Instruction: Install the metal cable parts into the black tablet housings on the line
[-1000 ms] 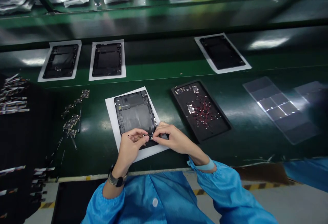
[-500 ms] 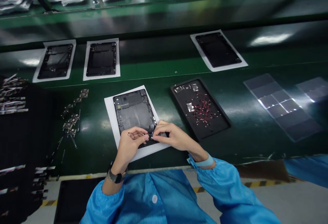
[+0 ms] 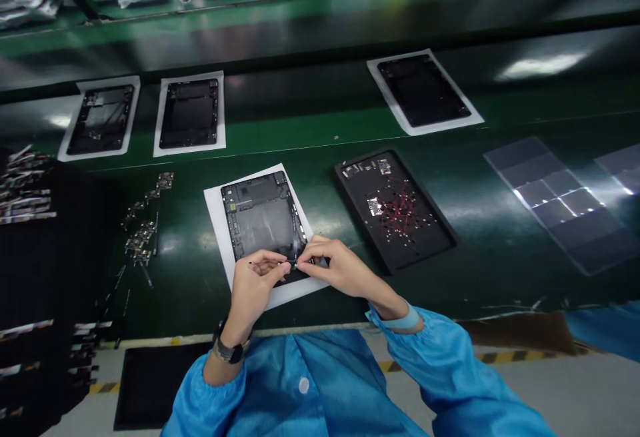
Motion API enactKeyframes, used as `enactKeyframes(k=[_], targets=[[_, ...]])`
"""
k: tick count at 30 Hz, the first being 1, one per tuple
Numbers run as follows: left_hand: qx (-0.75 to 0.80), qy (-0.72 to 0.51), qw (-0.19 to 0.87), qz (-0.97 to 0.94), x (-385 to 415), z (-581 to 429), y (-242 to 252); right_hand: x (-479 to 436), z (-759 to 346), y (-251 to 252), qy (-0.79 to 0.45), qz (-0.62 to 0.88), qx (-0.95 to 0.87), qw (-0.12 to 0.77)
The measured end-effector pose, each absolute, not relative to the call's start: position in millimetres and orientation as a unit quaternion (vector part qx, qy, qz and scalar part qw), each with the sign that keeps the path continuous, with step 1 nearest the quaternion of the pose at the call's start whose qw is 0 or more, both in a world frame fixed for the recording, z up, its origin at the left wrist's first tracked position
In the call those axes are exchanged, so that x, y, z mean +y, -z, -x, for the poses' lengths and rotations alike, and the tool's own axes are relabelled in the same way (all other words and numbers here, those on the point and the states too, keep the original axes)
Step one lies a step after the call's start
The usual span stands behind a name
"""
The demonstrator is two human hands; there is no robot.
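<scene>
Tight work here, and we are watching two pinches nearly meet: the bare left hand [image 3: 254, 284] has its thumb and forefinger closed, the bare right hand [image 3: 340, 267] just beside it has its own thumb and finger closed too, both, it seems to us, on one small dark part with a pale tip [image 3: 293, 264], too tiny to make out further. Beneath both hands lies the flat black rectangular housing [image 3: 263, 217], its near end partly hidden by the fingers, on a skewed white sheet [image 3: 220, 224] over the glossy dark-green desk [image 3: 185, 297]. Here's the danger: we can't see either palm pinning the housing, so a sideways tug could slide it along with the sheet. Pull unevenly and that little part could bend, or spring from the right hand's pinch, and against all that black we might lose it at once! Off to the right of the right hand sits the shallow black rectangular tray [image 3: 430, 240] with tangled red-wired components [image 3: 400, 210]; a careless reach there could bring several up together, hooked by their wires. Out left of the left hand, loose small circuit boards [image 3: 140, 240] lie clustered, and a wide sweep of that arm could scatter them
</scene>
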State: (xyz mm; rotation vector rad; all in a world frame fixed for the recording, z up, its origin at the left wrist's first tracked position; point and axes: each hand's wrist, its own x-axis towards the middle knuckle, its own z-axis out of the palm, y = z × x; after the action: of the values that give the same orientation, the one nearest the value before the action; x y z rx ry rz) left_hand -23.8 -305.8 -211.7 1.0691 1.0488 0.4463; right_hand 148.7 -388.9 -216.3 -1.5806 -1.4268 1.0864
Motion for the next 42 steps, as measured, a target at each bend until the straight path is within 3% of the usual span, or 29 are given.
enactKeyframes(k=[15,17,20,23,30,42], targets=[[0.453,-0.167,0.709,-0.514,-301,25,212,-388,-144,216,-0.418,0.637,-0.512,0.396],[0.489,-0.235,0.635,-0.550,-309,29,210,-388,-141,216,-0.406,0.657,-0.488,0.406],[0.541,-0.353,0.406,-0.646,-327,37,209,-388,-135,218,-0.385,0.674,-0.465,0.425],[0.488,-0.341,0.297,-0.747,-343,37,213,-388,-132,219,-0.372,0.680,-0.463,0.430],[0.435,-0.320,0.245,-0.805,-347,18,229,-388,-129,220,-0.366,0.676,-0.473,0.431],[0.441,-0.342,0.255,-0.790,-349,15,234,-388,-128,220,-0.367,0.671,-0.479,0.431]])
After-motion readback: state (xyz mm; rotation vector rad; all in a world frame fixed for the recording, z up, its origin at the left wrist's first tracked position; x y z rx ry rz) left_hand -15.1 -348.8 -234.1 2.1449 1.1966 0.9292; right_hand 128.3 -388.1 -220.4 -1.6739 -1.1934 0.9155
